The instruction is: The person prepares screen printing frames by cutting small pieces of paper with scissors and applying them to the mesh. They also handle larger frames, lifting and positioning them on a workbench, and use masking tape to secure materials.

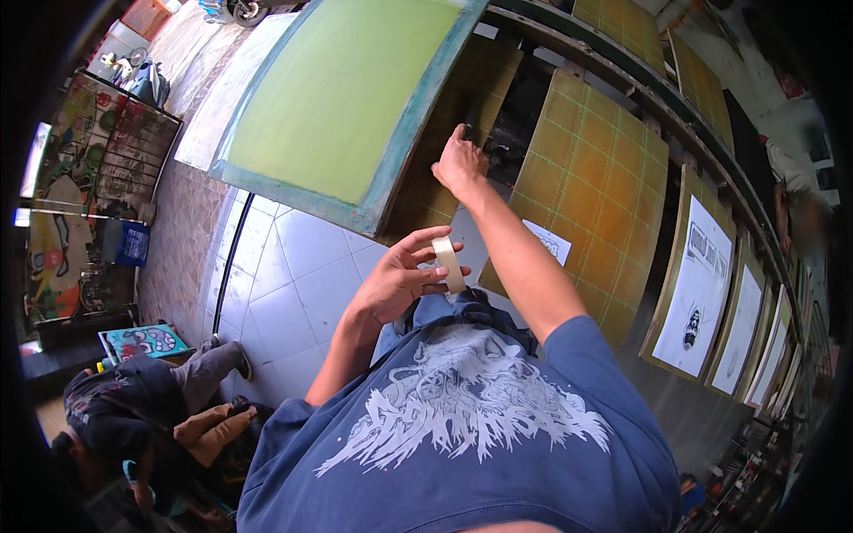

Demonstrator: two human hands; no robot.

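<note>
A roll of cream tape [448, 266] is held in my left hand [409, 280], my fingers around it, in front of my dark blue shirt [462, 400]. My right hand [460, 164] reaches up over a dark yellow-brown board [431, 204], just right of a large framed screen with a pale green face [338, 98] and blue-green border. Its fingers are bent together near a small dark shape; I cannot make out whether it is held.
Yellow-brown gridded boards [591, 195] hang along a rail at the right, some with printed white sheets [697, 284]. A white tiled floor [284, 275] lies below. Two people [124, 400] are low at the lower left beside a painted board [142, 342]. Another person [791, 178] stands at the far right.
</note>
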